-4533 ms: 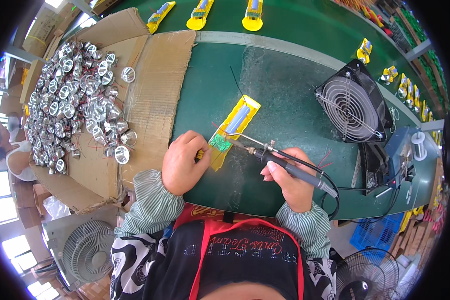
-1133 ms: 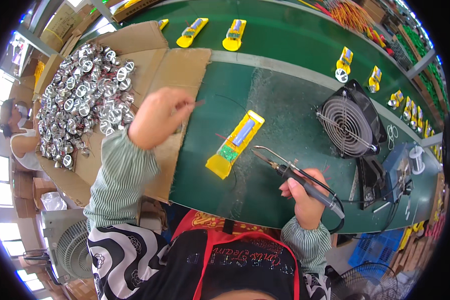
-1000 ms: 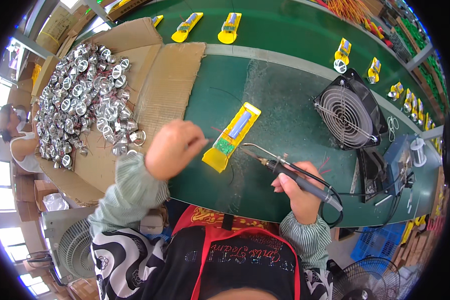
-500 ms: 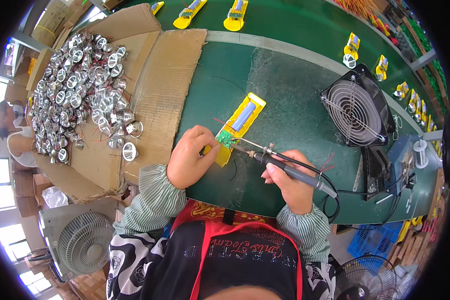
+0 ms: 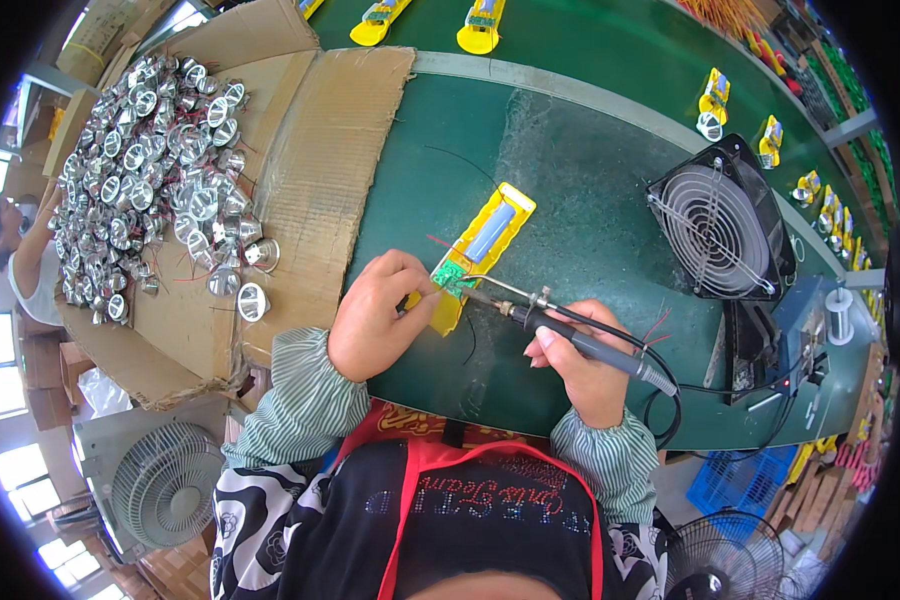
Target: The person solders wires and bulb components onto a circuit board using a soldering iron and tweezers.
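A yellow flashlight casing half lies slantwise on the green bench, a blue cylindrical battery in its upper part. Across its lower part sits a small green circuit board with thin wires. My left hand is closed at the board's left edge, thumb and forefinger pinched; what lies between them is too small to make out. In my right hand is a soldering iron with a grey handle. Its tip reaches the board's lower right side, beside a thin metal tube clamped to the iron.
Left stands an open cardboard box heaped with silver reflector cups. A black framed fan, a blue soldering station and a solder spool stand right. More yellow casings lie along the far green strip. A person is at far left.
My hands, the iron and the casing keep almost the same places. The whole view has tilted slightly. At far left, the other person's arm has come up toward the box.
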A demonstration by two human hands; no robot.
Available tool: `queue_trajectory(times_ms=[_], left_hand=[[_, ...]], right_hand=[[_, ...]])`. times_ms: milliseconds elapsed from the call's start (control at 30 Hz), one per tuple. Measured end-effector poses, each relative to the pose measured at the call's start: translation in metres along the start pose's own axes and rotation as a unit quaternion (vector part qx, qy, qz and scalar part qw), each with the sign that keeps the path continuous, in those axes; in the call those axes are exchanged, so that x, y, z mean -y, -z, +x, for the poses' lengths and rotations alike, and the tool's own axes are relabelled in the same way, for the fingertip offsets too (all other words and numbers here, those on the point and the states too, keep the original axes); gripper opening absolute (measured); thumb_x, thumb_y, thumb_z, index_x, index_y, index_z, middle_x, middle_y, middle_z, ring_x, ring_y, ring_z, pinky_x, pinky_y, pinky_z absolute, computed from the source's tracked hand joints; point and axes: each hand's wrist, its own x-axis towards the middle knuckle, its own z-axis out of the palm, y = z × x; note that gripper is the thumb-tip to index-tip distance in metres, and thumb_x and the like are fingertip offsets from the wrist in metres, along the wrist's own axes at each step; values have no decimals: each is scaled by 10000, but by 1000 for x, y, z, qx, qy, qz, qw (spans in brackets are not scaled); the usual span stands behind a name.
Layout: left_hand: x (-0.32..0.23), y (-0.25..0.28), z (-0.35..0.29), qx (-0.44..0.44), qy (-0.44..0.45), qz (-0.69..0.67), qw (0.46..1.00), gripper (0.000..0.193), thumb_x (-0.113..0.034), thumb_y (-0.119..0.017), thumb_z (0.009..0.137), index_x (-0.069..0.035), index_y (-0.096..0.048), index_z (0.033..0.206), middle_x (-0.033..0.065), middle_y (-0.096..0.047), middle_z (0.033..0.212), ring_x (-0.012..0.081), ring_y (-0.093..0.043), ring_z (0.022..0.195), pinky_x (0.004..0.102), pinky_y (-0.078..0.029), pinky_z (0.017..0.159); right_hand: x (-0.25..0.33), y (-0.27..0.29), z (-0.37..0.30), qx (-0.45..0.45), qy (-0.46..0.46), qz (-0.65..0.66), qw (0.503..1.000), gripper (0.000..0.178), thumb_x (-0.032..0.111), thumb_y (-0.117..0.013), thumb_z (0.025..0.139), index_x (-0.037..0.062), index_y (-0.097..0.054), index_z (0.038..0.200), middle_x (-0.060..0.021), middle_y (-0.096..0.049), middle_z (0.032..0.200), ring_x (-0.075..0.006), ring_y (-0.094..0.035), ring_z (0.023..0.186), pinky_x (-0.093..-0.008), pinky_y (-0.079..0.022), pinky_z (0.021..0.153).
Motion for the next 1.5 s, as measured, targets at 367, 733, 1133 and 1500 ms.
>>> queue_trajectory(times_ms=[367, 733, 1133, 1500], left_hand=[[-2, 0, 1, 1, 4, 0, 1000, 79, -51, -618, 782, 12, -581, 811, 128, -542, 898, 255, -554, 833, 315, -446, 740], [-3, -2, -2, -24, 30, -30, 999, 69, -40, -613, 786, 15, -585, 818, 122, -552, 918, 243, -558, 843, 307, -448, 745], [2, 1, 4, 16, 39, -48, 998, 84, -51, -610, 783, 22, -580, 811, 139, -563, 929, 257, -573, 843, 317, -449, 760], [3, 2, 4, 28, 27, -47, 998, 68, -41, -610, 774, 10, -573, 800, 139, -555, 928, 271, -569, 853, 325, -447, 767]], right_hand=[[9, 10, -11, -40, 23, -5, 999, 169, -9, -610, 806, -63, -513, 933, -141, -632, 755, -151, -633, 657, -260, -536, 567], [8, -1, -5, -28, 27, 19, 999, 154, -14, -615, 795, -59, -522, 910, -131, -640, 745, -134, -627, 652, -251, -524, 569], [1, -7, 2, -16, 15, 16, 1000, 156, -20, -616, 789, -57, -529, 914, -123, -639, 749, -130, -624, 646, -247, -522, 562], [-2, -8, 6, -15, -5, 6, 1000, 156, -3, -626, 783, -52, -528, 894, -114, -639, 723, -117, -614, 626, -239, -512, 552]])
